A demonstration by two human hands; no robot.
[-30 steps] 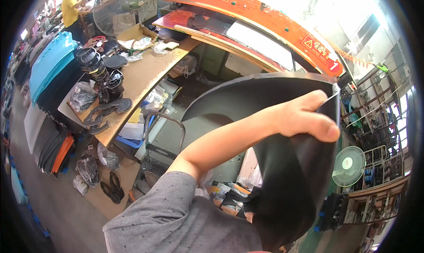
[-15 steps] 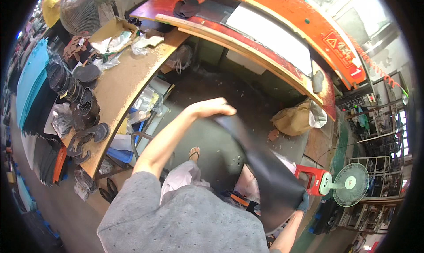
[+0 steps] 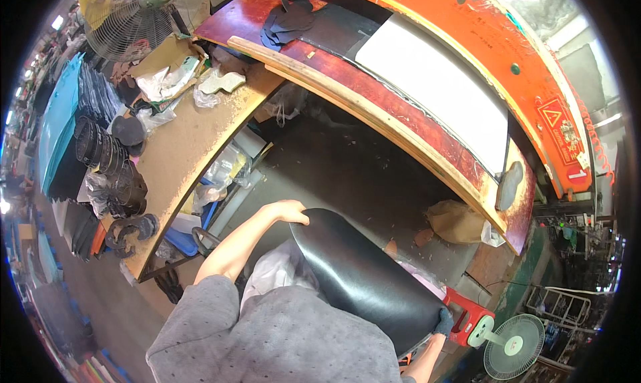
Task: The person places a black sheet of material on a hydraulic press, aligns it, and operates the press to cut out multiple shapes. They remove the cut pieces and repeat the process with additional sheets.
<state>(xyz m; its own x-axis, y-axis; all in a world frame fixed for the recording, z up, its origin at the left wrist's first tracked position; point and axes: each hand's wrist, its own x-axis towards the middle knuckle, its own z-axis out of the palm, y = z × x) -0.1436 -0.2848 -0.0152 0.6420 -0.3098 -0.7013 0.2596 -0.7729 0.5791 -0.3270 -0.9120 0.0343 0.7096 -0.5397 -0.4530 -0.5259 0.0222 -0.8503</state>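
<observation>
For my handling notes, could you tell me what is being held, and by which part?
A curved black sheet: left hand grips its upper end, right hand its lower right edge.

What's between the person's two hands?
In the head view, a large curved black sheet spans from the left hand, gripping its upper edge, to the right hand, in a blue glove, at its lower corner.

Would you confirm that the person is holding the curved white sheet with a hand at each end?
Not quite: the head view shows the curved sheet is black, not white. The left hand and the right hand do hold it at opposite ends.
</observation>
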